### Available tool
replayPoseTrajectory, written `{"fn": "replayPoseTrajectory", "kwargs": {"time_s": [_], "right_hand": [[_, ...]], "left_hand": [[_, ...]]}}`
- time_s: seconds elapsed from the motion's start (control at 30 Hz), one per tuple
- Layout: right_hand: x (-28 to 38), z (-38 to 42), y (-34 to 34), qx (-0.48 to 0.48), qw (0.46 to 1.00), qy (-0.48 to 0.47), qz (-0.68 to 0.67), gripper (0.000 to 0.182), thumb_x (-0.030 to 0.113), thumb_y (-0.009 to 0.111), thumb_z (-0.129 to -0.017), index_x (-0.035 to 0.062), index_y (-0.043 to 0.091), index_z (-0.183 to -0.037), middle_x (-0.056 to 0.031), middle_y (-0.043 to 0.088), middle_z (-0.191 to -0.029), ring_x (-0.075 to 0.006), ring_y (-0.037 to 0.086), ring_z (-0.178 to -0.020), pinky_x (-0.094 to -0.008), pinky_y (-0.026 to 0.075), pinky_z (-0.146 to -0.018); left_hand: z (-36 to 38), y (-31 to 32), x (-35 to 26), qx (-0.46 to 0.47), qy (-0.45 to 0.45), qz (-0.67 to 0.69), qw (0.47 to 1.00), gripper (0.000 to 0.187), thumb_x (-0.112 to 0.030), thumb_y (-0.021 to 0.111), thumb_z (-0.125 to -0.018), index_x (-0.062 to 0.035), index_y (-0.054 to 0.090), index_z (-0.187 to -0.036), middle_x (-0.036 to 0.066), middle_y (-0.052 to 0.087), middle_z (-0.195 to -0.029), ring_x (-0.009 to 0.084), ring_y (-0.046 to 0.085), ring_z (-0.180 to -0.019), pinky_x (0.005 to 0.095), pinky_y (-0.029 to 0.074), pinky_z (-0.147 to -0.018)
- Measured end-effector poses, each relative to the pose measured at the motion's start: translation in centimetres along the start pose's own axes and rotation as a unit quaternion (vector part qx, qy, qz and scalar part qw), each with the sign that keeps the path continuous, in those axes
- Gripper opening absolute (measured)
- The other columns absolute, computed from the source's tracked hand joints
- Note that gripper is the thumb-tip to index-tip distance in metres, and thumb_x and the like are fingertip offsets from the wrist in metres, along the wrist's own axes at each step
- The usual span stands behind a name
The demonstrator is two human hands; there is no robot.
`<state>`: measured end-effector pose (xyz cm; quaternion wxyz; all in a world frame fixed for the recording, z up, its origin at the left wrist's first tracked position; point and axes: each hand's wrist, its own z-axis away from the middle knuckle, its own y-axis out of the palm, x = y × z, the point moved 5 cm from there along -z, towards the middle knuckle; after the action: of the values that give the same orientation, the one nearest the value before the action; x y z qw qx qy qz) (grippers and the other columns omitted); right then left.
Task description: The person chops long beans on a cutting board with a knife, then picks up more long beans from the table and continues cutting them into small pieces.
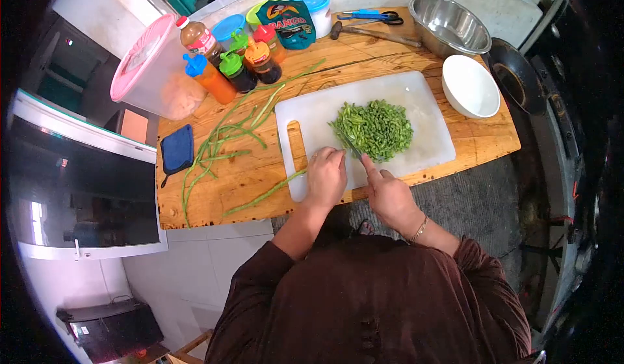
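On the white cutting board [429, 117] lies a heap of chopped green beans [380, 130]. My right hand [391, 198] is closed around the handle of a knife, and its blade [351, 145] rests at the left edge of the heap. Beside it, my left hand [327, 177] is closed with its fingers bent down, gripping a long green bean [263, 195] that trails left off the board onto the table. The bean's end under my fingers is hidden. More whole long beans [218, 142] lie in a loose tangle left of the board.
Sauce bottles [218, 88], a pink-lidded container [153, 81] and a green pouch [288, 26] stand at the back left. A white bowl [469, 86], a steel bowl [448, 25], a hammer [377, 35] and scissors [390, 18] are right and behind. A blue pot holder [177, 149] lies left.
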<state>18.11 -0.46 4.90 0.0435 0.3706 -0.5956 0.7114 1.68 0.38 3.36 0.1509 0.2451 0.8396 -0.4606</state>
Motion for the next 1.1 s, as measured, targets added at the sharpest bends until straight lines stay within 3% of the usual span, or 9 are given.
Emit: {"fn": "replayPoseTrajectory", "kwargs": {"time_s": [0.2,0.3,0.4,0.7,0.8,0.9,1.1], "right_hand": [[1.4,2.0,1.2,0.012,0.998,-0.043,0.043,0.071,0.01,0.055,-0.087,-0.0028,0.029,-0.151,-0.0252,0.062,-0.092,-0.0404,0.065,-0.065,-0.0476,0.056,-0.059],[1.7,2.4,2.5,0.042,0.997,-0.026,0.055,0.073,0.005,0.051,-0.085,-0.0049,0.025,-0.152,-0.0272,0.062,-0.096,-0.0399,0.067,-0.067,-0.0471,0.057,-0.061],[1.6,2.5,2.7,0.043,0.998,-0.009,0.054,0.072,0.007,0.054,-0.086,-0.0018,0.028,-0.153,-0.0247,0.062,-0.087,-0.0395,0.066,-0.067,-0.048,0.056,-0.061],[1.6,1.2,2.9,0.063,0.995,0.004,0.074,0.071,0.007,0.053,-0.086,-0.0002,0.029,-0.153,-0.0241,0.063,-0.09,-0.0389,0.067,-0.071,-0.047,0.056,-0.065],[2.3,-0.4,2.5,0.076,0.994,-0.01,0.072,0.069,0.006,0.05,-0.086,-0.0048,0.027,-0.151,-0.0249,0.063,-0.09,-0.0395,0.068,-0.075,-0.0464,0.057,-0.066],[2.5,-2.0,2.9,0.041,0.998,-0.024,0.044,0.068,0.006,0.05,-0.087,-0.0052,0.029,-0.15,-0.0246,0.063,-0.088,-0.0392,0.068,-0.074,-0.046,0.057,-0.065],[2.2,0.4,2.9,0.061,0.995,-0.023,0.08,0.072,0.005,0.052,-0.085,-0.0006,0.028,-0.152,-0.0239,0.064,-0.094,-0.0388,0.068,-0.075,-0.046,0.056,-0.067]], "left_hand": [[-0.1,-0.1,-0.8,-0.009,-0.068,0.0,0.998,0.007,-0.002,0.066,-0.078,0.0004,0.069,-0.083,0.016,0.065,-0.083,0.0371,0.064,-0.08,0.0463,0.051,-0.073],[0.0,0.1,-0.8,0.022,-0.079,-0.037,0.996,0.007,-0.003,0.064,-0.079,0.0009,0.068,-0.083,0.015,0.064,-0.085,0.0353,0.062,-0.085,0.046,0.05,-0.079],[0.1,0.4,-0.1,0.025,-0.104,-0.004,0.994,0.01,-0.002,0.063,-0.078,0.0018,0.069,-0.086,0.015,0.063,-0.086,0.0353,0.062,-0.087,0.0462,0.049,-0.081],[-0.3,-0.1,-0.6,0.05,-0.079,-0.027,0.995,0.013,-0.001,0.061,-0.077,0.0021,0.069,-0.087,0.016,0.062,-0.087,0.0365,0.062,-0.086,0.0479,0.05,-0.079],[-0.4,-0.3,-0.7,0.071,-0.083,-0.035,0.993,0.011,0.001,0.06,-0.077,0.0015,0.068,-0.084,0.017,0.062,-0.085,0.037,0.062,-0.084,0.0483,0.05,-0.076],[-0.4,-0.4,-0.3,0.052,-0.068,0.007,0.996,0.009,0.001,0.06,-0.077,0.0012,0.068,-0.083,0.017,0.062,-0.083,0.0373,0.062,-0.081,0.0475,0.051,-0.074],[0.1,-0.4,0.1,-0.024,-0.08,-0.001,0.996,0.01,0.001,0.062,-0.077,0.0006,0.07,-0.084,0.015,0.064,-0.08,0.0362,0.063,-0.078,0.046,0.052,-0.072]]}}
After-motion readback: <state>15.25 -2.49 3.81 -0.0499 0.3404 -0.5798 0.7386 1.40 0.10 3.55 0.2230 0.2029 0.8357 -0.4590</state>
